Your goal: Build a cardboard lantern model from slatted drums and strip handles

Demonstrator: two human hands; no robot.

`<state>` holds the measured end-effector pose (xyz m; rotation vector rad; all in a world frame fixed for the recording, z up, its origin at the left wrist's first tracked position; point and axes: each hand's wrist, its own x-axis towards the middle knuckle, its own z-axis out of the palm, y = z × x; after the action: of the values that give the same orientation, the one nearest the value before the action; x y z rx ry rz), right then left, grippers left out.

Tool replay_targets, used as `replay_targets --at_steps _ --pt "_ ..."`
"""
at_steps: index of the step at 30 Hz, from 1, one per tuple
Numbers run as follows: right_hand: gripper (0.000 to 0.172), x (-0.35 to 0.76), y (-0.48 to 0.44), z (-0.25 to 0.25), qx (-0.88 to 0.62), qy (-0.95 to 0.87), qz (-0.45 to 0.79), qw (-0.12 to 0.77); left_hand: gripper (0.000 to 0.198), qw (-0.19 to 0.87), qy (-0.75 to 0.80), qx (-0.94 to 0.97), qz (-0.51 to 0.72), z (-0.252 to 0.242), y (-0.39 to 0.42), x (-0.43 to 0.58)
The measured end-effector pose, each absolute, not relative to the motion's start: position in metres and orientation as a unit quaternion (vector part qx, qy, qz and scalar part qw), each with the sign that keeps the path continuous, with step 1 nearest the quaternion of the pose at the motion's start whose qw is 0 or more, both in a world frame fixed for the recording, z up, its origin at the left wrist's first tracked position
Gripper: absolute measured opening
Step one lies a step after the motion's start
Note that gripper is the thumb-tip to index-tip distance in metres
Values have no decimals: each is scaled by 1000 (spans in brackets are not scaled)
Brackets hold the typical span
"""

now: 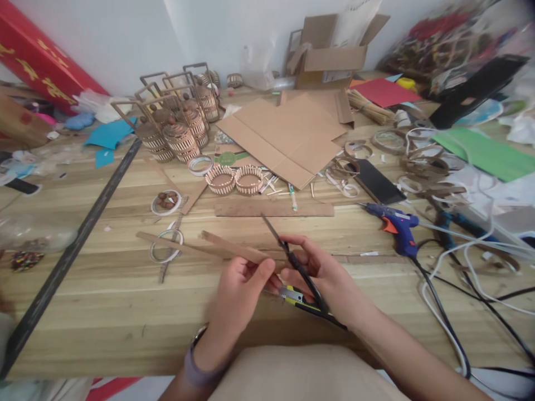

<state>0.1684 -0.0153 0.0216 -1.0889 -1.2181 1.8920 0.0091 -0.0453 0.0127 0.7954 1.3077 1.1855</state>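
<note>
My left hand (246,289) pinches a thin brown cardboard strip (234,248) between thumb and fingers, its free end pointing up and left. A second narrow strip (179,243) runs left from near the same fingers; whether I hold it too is unclear. In my right hand (320,273) is a pair of black scissors (301,269), the dark blades pointing up and left above the strip. Below the hands lies a yellow-and-black tool (297,298) with a grey metal part, partly hidden. A wider cardboard strip (273,210) lies flat ahead of the hands.
Two round slatted rings (234,180) sit mid-table, near tape rolls (200,165). Several handled slatted baskets (180,133) stand back left. Cardboard sheets (288,136) lie ahead. On the right are a blue glue gun (399,225), a phone (379,182) and tangled cables (430,289).
</note>
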Motion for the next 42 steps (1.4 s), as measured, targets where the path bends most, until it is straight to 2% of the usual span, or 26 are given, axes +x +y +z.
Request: replay_targets --at_steps 4,7,14,21,34,39,42 --pt "68 177 -18 12 -425 -502 672 340 27 487 584 267 592 18 -37 10" --pt "70 181 -25 5 -384 -542 675 320 28 450 584 238 633 17 -28 13" --pt "64 174 -34 3 -412 -551 678 259 26 381 612 293 628 7 -22 23" --pt "64 168 -32 7 -416 -543 677 273 28 400 621 341 581 -2 -28 31" --pt "73 166 -35 1 -444 -532 653 306 27 430 593 348 584 -1 -34 37" --pt "65 164 -37 5 -462 -534 636 311 32 450 592 338 577 -6 -31 36" --pt "60 163 -38 7 -463 -533 634 316 28 471 582 326 577 -5 -27 33"
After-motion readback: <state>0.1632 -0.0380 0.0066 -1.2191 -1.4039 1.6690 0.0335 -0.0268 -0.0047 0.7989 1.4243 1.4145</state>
